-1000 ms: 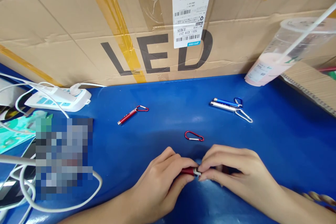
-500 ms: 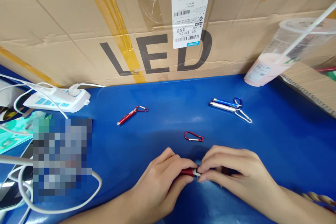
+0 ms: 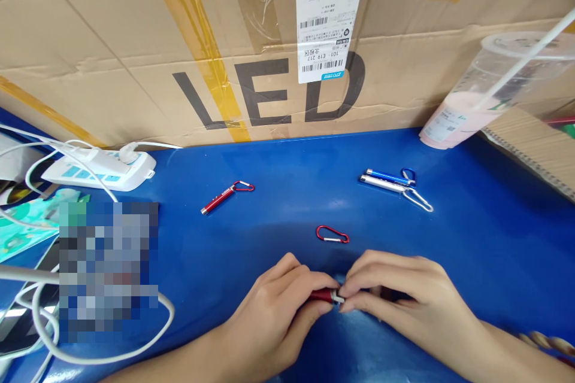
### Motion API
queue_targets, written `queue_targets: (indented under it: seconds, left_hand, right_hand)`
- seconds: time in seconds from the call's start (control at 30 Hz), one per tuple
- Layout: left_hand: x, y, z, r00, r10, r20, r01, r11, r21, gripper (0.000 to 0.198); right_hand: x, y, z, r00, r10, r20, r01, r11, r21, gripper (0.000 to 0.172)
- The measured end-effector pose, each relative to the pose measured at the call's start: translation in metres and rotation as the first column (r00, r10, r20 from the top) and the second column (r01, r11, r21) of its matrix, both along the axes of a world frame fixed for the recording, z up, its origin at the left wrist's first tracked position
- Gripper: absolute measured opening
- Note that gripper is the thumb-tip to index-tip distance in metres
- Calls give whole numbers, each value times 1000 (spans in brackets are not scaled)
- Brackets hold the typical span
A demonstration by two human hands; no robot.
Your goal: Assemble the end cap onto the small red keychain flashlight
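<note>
A small red penlight (image 3: 321, 295) lies across the fingers of my left hand (image 3: 272, 311), which is closed around its body. Thumb and fingertips of my right hand (image 3: 406, 290) pinch at its silver metal end (image 3: 339, 299); the exact fit there is partly covered by the fingers. Just beyond the hands rests a loose red carabiner (image 3: 332, 234) with a silver gate. A second red penlight (image 3: 218, 199) with its carabiner attached lies farther off to the left. To the right, a blue penlight (image 3: 390, 176) and a silver penlight (image 3: 384, 183) lie side by side, each with a carabiner.
A large cardboard box (image 3: 135, 30) marked LED stands along the back. At the right is a plastic cup (image 3: 453, 119) with pink drink and a straw, by more cardboard (image 3: 534, 143). On the left are a white power strip (image 3: 99, 170), cables and a pixelated patch.
Both hands keep the same grip on the red penlight. The whole view has shifted very slightly; nothing on the table has moved.
</note>
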State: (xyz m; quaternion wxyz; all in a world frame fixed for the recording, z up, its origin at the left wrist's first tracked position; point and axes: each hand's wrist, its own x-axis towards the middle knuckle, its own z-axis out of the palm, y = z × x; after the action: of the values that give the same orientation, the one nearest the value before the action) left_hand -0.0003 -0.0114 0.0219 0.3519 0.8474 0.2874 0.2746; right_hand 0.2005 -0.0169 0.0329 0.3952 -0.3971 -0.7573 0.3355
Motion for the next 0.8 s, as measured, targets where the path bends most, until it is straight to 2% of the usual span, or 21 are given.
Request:
queue_targets:
  seconds: [0.8]
  left_hand:
    - [0, 1, 2, 1000, 0, -5, 0, 1000, 12, 16]
  right_hand:
    - [2, -1, -2, 1000, 19, 0, -19, 1000, -6, 16]
